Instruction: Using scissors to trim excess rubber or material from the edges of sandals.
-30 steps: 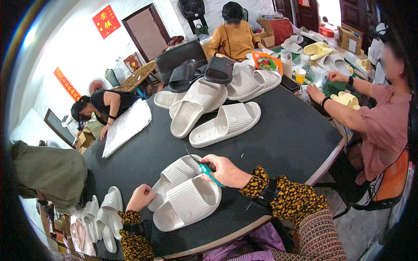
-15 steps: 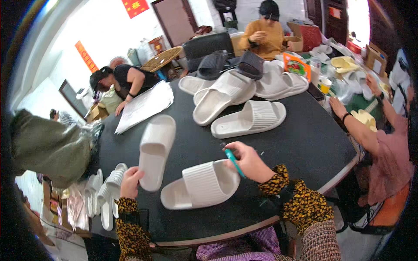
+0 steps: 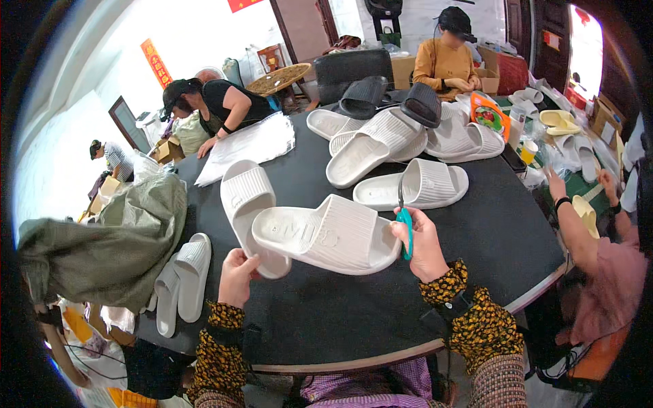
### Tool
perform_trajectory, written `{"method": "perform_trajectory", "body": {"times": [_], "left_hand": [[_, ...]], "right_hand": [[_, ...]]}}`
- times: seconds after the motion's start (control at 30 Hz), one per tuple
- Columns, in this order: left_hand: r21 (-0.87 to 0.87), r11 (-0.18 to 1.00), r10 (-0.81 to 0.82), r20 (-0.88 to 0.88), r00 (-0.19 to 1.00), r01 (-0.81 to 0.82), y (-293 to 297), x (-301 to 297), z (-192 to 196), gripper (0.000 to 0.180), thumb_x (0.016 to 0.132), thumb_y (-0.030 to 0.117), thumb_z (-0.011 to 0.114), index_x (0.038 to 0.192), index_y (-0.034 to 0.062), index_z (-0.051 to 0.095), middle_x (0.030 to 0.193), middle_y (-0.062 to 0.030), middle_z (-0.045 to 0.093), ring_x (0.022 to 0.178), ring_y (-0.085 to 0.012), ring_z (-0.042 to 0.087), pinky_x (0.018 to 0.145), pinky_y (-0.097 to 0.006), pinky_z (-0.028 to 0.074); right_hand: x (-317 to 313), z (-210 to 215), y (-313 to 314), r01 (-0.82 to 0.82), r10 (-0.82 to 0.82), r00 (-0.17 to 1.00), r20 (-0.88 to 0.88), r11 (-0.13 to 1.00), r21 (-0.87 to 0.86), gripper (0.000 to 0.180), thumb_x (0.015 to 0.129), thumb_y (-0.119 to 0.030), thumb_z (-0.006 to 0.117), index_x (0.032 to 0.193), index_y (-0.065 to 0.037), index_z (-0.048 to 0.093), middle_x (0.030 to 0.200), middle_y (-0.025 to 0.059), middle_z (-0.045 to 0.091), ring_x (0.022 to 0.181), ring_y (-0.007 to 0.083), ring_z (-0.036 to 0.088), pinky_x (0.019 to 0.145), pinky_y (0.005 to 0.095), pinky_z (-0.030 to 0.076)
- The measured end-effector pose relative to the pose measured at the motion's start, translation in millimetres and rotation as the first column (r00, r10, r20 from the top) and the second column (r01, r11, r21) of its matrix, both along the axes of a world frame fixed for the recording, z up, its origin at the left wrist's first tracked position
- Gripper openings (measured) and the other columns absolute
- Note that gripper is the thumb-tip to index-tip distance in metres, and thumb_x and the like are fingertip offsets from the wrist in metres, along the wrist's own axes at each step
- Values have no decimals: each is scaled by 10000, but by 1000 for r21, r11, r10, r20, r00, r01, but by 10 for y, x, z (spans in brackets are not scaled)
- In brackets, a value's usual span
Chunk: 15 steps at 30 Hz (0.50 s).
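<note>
My left hand (image 3: 238,275) is closed on the heel end of a pale grey ribbed slide slipper (image 3: 246,190), which stands tilted with its toe pointing away. A second pale grey slipper (image 3: 340,231) is held up in front of it, covering part of its sole. My right hand (image 3: 425,248) grips this second slipper at the heel edge. In the same hand is a pair of scissors (image 3: 407,231) with teal handles, dark blades pointing up. Just behind lies another grey slipper (image 3: 435,183) on the black table (image 3: 326,319).
Several grey slippers (image 3: 364,146) and two black ones (image 3: 364,96) are heaped at the far side. Paper sheets (image 3: 252,146) lie at the far left, beside a person in black. A slipper pair (image 3: 190,279) sits near a green sack (image 3: 115,238). Co-workers' arms are at right.
The second slipper has been lifted off the table by my right hand and brought against the left one. The scissors now point up. The view has shifted somewhat.
</note>
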<state>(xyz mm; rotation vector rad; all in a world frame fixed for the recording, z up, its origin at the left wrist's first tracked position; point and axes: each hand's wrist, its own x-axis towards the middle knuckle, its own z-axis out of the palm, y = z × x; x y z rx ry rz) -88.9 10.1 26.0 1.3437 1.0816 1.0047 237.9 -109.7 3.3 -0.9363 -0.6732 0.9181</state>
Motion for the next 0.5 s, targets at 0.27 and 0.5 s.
{"method": "perform_trajectory", "body": {"times": [0.27, 0.5], "left_hand": [[40, 992, -115, -46, 992, 117, -263, 501, 116, 278, 822, 98, 633, 1009, -31, 472, 866, -86, 589, 675, -119, 575, 542, -245, 492], [46, 988, -142, -149, 979, 150, -343, 796, 194, 286, 815, 94, 638, 1012, -29, 469, 831, -67, 561, 655, -117, 566, 513, -241, 487]], "right_hand": [[-116, 13, -61, -25, 27, 999, 31, 997, -68, 445, 797, -208, 696, 1144, -18, 492, 893, 27, 551, 697, 87, 549, 464, 221, 456], [-206, 51, -80, -275, 279, 960, 13, 952, -135, 435, 782, -126, 668, 1151, 6, 479, 894, 46, 547, 660, 95, 565, 410, 221, 476]]}}
